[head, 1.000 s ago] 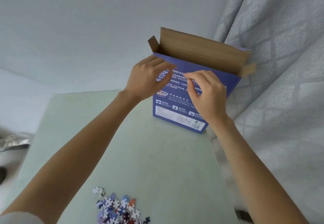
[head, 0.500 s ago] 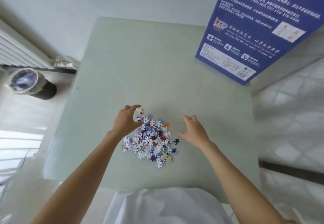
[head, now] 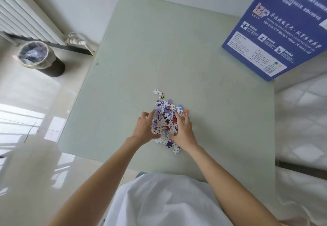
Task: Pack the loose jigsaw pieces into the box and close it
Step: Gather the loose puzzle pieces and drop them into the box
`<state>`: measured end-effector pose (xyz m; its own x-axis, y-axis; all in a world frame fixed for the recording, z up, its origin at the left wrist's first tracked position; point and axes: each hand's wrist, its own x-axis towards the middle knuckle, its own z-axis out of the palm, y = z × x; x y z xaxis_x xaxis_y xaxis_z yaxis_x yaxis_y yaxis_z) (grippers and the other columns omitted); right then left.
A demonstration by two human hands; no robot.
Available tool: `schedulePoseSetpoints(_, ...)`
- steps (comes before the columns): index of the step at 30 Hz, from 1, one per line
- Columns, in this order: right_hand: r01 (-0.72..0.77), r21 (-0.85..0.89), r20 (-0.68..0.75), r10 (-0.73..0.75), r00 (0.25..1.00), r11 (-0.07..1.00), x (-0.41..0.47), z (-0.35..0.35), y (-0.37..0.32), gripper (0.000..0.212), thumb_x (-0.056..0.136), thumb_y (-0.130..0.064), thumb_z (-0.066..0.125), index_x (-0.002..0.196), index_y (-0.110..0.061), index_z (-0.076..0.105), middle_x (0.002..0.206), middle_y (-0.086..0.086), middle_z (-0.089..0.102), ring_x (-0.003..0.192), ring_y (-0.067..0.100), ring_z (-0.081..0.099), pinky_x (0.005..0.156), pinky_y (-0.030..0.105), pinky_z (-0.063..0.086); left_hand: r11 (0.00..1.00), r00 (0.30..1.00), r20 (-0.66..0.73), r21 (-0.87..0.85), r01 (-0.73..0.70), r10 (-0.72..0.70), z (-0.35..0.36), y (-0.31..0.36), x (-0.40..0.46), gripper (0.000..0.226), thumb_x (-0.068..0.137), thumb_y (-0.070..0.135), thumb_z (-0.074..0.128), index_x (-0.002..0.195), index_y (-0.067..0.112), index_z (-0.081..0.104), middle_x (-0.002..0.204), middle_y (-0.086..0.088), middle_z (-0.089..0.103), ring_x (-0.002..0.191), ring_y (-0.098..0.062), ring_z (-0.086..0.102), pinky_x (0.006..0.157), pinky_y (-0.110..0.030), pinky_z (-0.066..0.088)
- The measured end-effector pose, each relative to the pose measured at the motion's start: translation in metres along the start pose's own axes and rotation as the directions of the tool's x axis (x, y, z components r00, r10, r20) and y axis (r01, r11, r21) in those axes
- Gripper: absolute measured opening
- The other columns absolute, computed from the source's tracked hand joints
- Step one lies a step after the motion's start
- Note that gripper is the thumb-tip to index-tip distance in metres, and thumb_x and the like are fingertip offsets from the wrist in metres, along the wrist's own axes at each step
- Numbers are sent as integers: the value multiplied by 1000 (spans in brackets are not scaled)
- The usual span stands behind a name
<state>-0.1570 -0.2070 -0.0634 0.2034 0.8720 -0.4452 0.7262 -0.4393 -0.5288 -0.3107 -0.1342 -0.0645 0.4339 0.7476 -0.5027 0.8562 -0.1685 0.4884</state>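
Jigsaw pieces (head: 165,119) heaped near table (head: 141,57) front edge. Left hand (head: 144,128) and right hand (head: 184,130) cupped against heap's two sides, fingers curled round pieces. Blue box (head: 276,36) upright at far right corner.

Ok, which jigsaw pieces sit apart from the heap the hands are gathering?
The small white jigsaw piece with a darker one beside it, on the pale green table just beyond the multicoloured heap. Every other piece touches the heap.

Both forearms (head: 99,178) are bare, and a loose white garment (head: 164,201) covers the torso.
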Motion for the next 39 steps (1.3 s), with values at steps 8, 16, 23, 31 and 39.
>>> schedulePoseSetpoints(8, 83, -420, 50, -69, 996, 904, 28, -14, 1, 118, 62, -53, 78, 149, -24, 4, 150, 11, 12, 131, 29, 21, 103, 40, 33, 985, 995, 32, 145, -93, 89, 4, 12, 17, 96, 64, 38, 81, 141, 30, 24, 132, -5, 34, 116, -23, 39, 89, -33, 48)
schedulePoseSetpoints(16, 182, -361, 112, -151, 982, 915, 31, -12, -8, 89, 69, -38, 79, 142, -26, 29, 136, -2, 38, 116, 22, 37, 89, 34, 45, 987, 994, 18, 114, -109, 108, -2, 7, 18, 69, 71, 33, 76, 130, 29, 40, 123, -5, 42, 113, -23, 42, 86, -32, 47)
schedulePoseSetpoints(23, 174, -261, 115, -149, 982, 949, 29, -9, -12, 57, 77, -28, 75, 126, -19, 48, 124, 2, 46, 106, 21, 52, 81, 29, 45, 993, 993, -27, 39, -110, 111, -7, 3, 16, 44, 81, 22, 67, 122, 16, 52, 109, -8, 54, 98, -27, 55, 79, -28, 40)
schedulePoseSetpoints(31, 155, -169, 111, -137, 984, 973, 28, -14, -13, 40, 78, -24, 74, 114, -20, 55, 120, -2, 50, 92, 14, 55, 80, 28, 47, 993, 990, -85, -32, -112, 109, -12, -6, 14, 28, 84, 21, 66, 111, 14, 65, 103, -7, 65, 89, -24, 61, 75, -26, 41)
schedulePoseSetpoints(39, 155, -195, -9, -160, 987, 969, 26, -25, -13, 33, 87, -19, 65, 120, -19, 61, 121, -2, 64, 101, 17, 63, 85, 26, 48, 988, 991, -134, -147, -48, 28, -17, -9, 13, 22, 83, 18, 68, 103, 12, 69, 95, -5, 71, 88, -22, 65, 76, -25, 46)
